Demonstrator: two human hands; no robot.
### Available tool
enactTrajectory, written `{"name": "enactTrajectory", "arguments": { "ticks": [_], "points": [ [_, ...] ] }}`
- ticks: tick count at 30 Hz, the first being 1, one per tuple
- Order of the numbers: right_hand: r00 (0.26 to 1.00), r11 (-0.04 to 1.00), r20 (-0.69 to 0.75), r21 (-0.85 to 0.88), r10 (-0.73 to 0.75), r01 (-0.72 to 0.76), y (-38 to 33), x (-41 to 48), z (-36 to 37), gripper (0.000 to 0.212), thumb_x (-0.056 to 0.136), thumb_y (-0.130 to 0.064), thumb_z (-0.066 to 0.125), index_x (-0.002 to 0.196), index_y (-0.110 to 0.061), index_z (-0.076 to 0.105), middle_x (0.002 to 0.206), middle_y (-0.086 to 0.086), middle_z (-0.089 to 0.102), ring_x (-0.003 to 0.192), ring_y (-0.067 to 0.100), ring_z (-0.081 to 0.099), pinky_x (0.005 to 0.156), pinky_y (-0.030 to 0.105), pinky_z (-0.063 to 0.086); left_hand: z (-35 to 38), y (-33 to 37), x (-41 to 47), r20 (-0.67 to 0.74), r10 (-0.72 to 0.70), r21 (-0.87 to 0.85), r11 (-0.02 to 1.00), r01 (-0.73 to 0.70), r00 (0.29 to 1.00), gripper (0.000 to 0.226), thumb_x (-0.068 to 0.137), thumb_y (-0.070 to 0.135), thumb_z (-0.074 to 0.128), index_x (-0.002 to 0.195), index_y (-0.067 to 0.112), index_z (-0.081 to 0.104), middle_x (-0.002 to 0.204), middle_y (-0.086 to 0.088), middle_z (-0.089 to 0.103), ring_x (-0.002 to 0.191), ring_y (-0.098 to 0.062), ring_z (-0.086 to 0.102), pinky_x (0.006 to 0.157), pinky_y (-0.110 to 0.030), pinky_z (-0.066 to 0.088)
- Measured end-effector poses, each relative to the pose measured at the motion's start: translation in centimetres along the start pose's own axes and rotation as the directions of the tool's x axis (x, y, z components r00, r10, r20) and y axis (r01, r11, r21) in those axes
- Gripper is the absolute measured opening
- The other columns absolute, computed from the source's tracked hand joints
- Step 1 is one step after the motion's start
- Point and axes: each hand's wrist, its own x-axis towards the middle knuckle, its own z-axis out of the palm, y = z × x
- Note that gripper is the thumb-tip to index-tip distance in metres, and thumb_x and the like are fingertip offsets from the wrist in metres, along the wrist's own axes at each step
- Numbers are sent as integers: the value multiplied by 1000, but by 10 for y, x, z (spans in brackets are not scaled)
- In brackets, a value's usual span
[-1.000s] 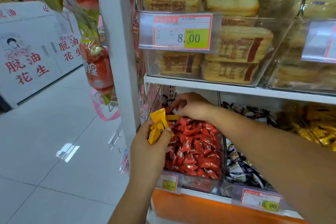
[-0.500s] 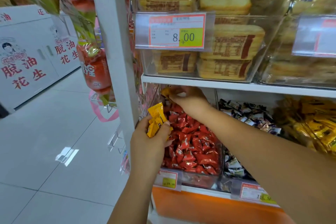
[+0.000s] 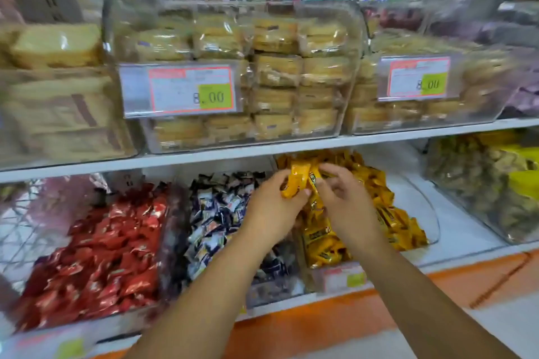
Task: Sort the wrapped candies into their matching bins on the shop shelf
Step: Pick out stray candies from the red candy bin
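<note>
Left hand (image 3: 274,210): grip was closed round a bunch of yellow wrapped candies (image 3: 295,181). It held them above the left part of the yellow-candy bin (image 3: 431,213), just beside the dark-wrapped candies (image 3: 215,221), presumably so that a release would drop them among their own kind. Right hand (image 3: 347,201): fingers were curled at the same bunch. Could not tell whether they pinched or merely touched it (blur).

Candy bins (image 3: 423,207) on shelf (image 3: 466,230), beneath biscuit boxes (image 3: 354,46)

8.00, apparently, on left price tag (image 3: 179,90), right price tag (image 3: 414,79).
</note>
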Motion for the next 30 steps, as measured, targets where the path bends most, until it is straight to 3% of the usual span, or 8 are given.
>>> {"name": "enactTrajectory", "arguments": {
  "ticks": [2,5,12,17,20,24,28,30],
  "points": [
    [992,986,-114,-161,-55,36,20,24,-25,27,98,-25,52,122,-17,59,96,-1,63,85,18,60,63,15,38,34,11,30,-2,91,217,972,-89,996,16,91,30,61,103,20,64,98,-2,69,96,-26,63,74,-32,50],
    [973,927,-212,-376,-86,0,50,60,-47,27,98,-20,50,113,-2,62,104,16,60,101,34,55,70,29,35,68,18,73,24,89,553,829,-87,996,39,97,38,49,124,11,59,115,-16,65,108,-33,59,80,-32,43],
    [995,695,96,-714,-22,84,103,101,-45,63,93,-49,12,144,-20,37,153,9,31,141,29,21,115,43,12,111,-12,142,250,46,815,529,-236,967,70,87,57,38,150,38,12,160,5,8,147,-25,8,116,-56,4],
    [989,677,144,-730,21,93,107,100,-46,51,101,-41,18,149,-27,28,157,8,22,145,27,15,116,47,11,102,-6,154,370,-130,811,528,-252,920,82,82,67,40,149,45,-1,160,11,-6,148,-26,-6,116,-55,0],
    [998,780,59,-623,-29,60,87,93,-54,61,89,-45,16,115,-15,64,128,17,58,121,37,46,105,48,32,69,16,128,396,-134,677,710,-191,908,75,87,60,50,151,34,19,156,3,25,142,-20,26,104,-17,18],
    [998,844,59,-532,-37,63,42,77,-54,36,97,-33,37,95,-10,65,92,16,65,96,39,58,79,37,43,-15,21,53,220,-78,661,745,-90,972,56,98,48,40,149,29,28,144,-6,47,118,-19,53,77,-13,29],
    [959,866,261,-449,-108,220,8,43,-22,29,97,-22,50,123,-16,63,123,9,63,116,28,54,91,32,41,-108,-27,-40,-11,-7,733,680,13,1000,71,87,61,38,150,30,26,157,-4,23,144,-20,18,117,-31,17],
    [917,850,351,-409,-190,332,-10,25,6,29,96,-20,51,122,-24,63,124,8,60,114,25,52,91,33,41,-144,-62,-68,-146,-69,759,632,157,987,84,76,70,23,150,29,24,161,0,11,148,-19,3,120,-42,9]
  ]
}}
